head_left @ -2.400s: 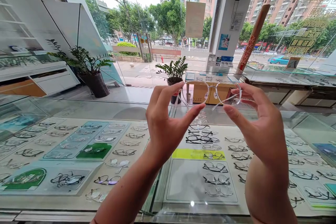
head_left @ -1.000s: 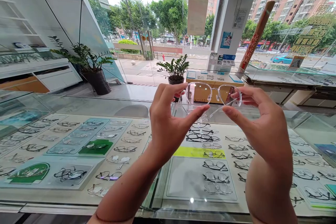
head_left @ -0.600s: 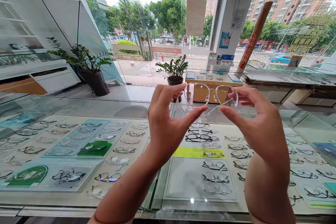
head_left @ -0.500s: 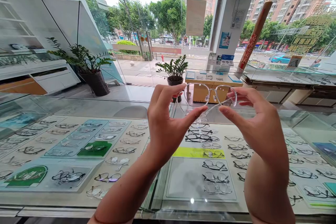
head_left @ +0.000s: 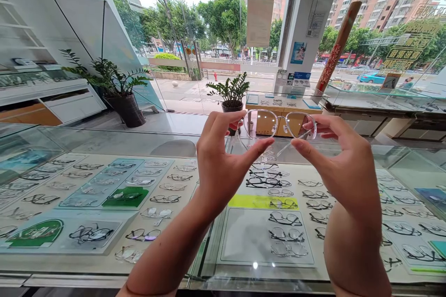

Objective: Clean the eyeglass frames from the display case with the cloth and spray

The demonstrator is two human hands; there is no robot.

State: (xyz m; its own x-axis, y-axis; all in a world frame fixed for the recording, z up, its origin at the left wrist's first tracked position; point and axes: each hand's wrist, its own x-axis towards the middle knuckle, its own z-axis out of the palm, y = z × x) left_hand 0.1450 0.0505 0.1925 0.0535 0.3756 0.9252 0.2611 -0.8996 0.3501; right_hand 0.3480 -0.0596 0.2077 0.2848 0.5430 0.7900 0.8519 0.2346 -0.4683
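Note:
Both hands hold up a pair of clear-framed eyeglasses (head_left: 281, 118) above a glass display case (head_left: 261, 236). My left hand (head_left: 226, 158) grips the left lens rim, with its thumb at the lower edge and its fingers at the upper outer corner. My right hand (head_left: 343, 158) pinches the right rim the same way, thumb below and fingers at the outer side. One thin temple arm slants down behind the right lens. Inside the case, under the glass, lie rows of eyeglasses (head_left: 285, 218), some dark-framed and some clear.
A green sign (head_left: 36, 233) and a blue tray (head_left: 101, 181) lie in the case at left. Beyond it stand a potted plant (head_left: 232, 93), a larger potted plant (head_left: 123, 106) and another display counter (head_left: 369, 106). A glass shopfront faces a street with trees.
The eyeglasses have tilted slightly, and the temple arm behind the lenses shows at a different angle. Both hands stay almost in place and keep hold of the rims.

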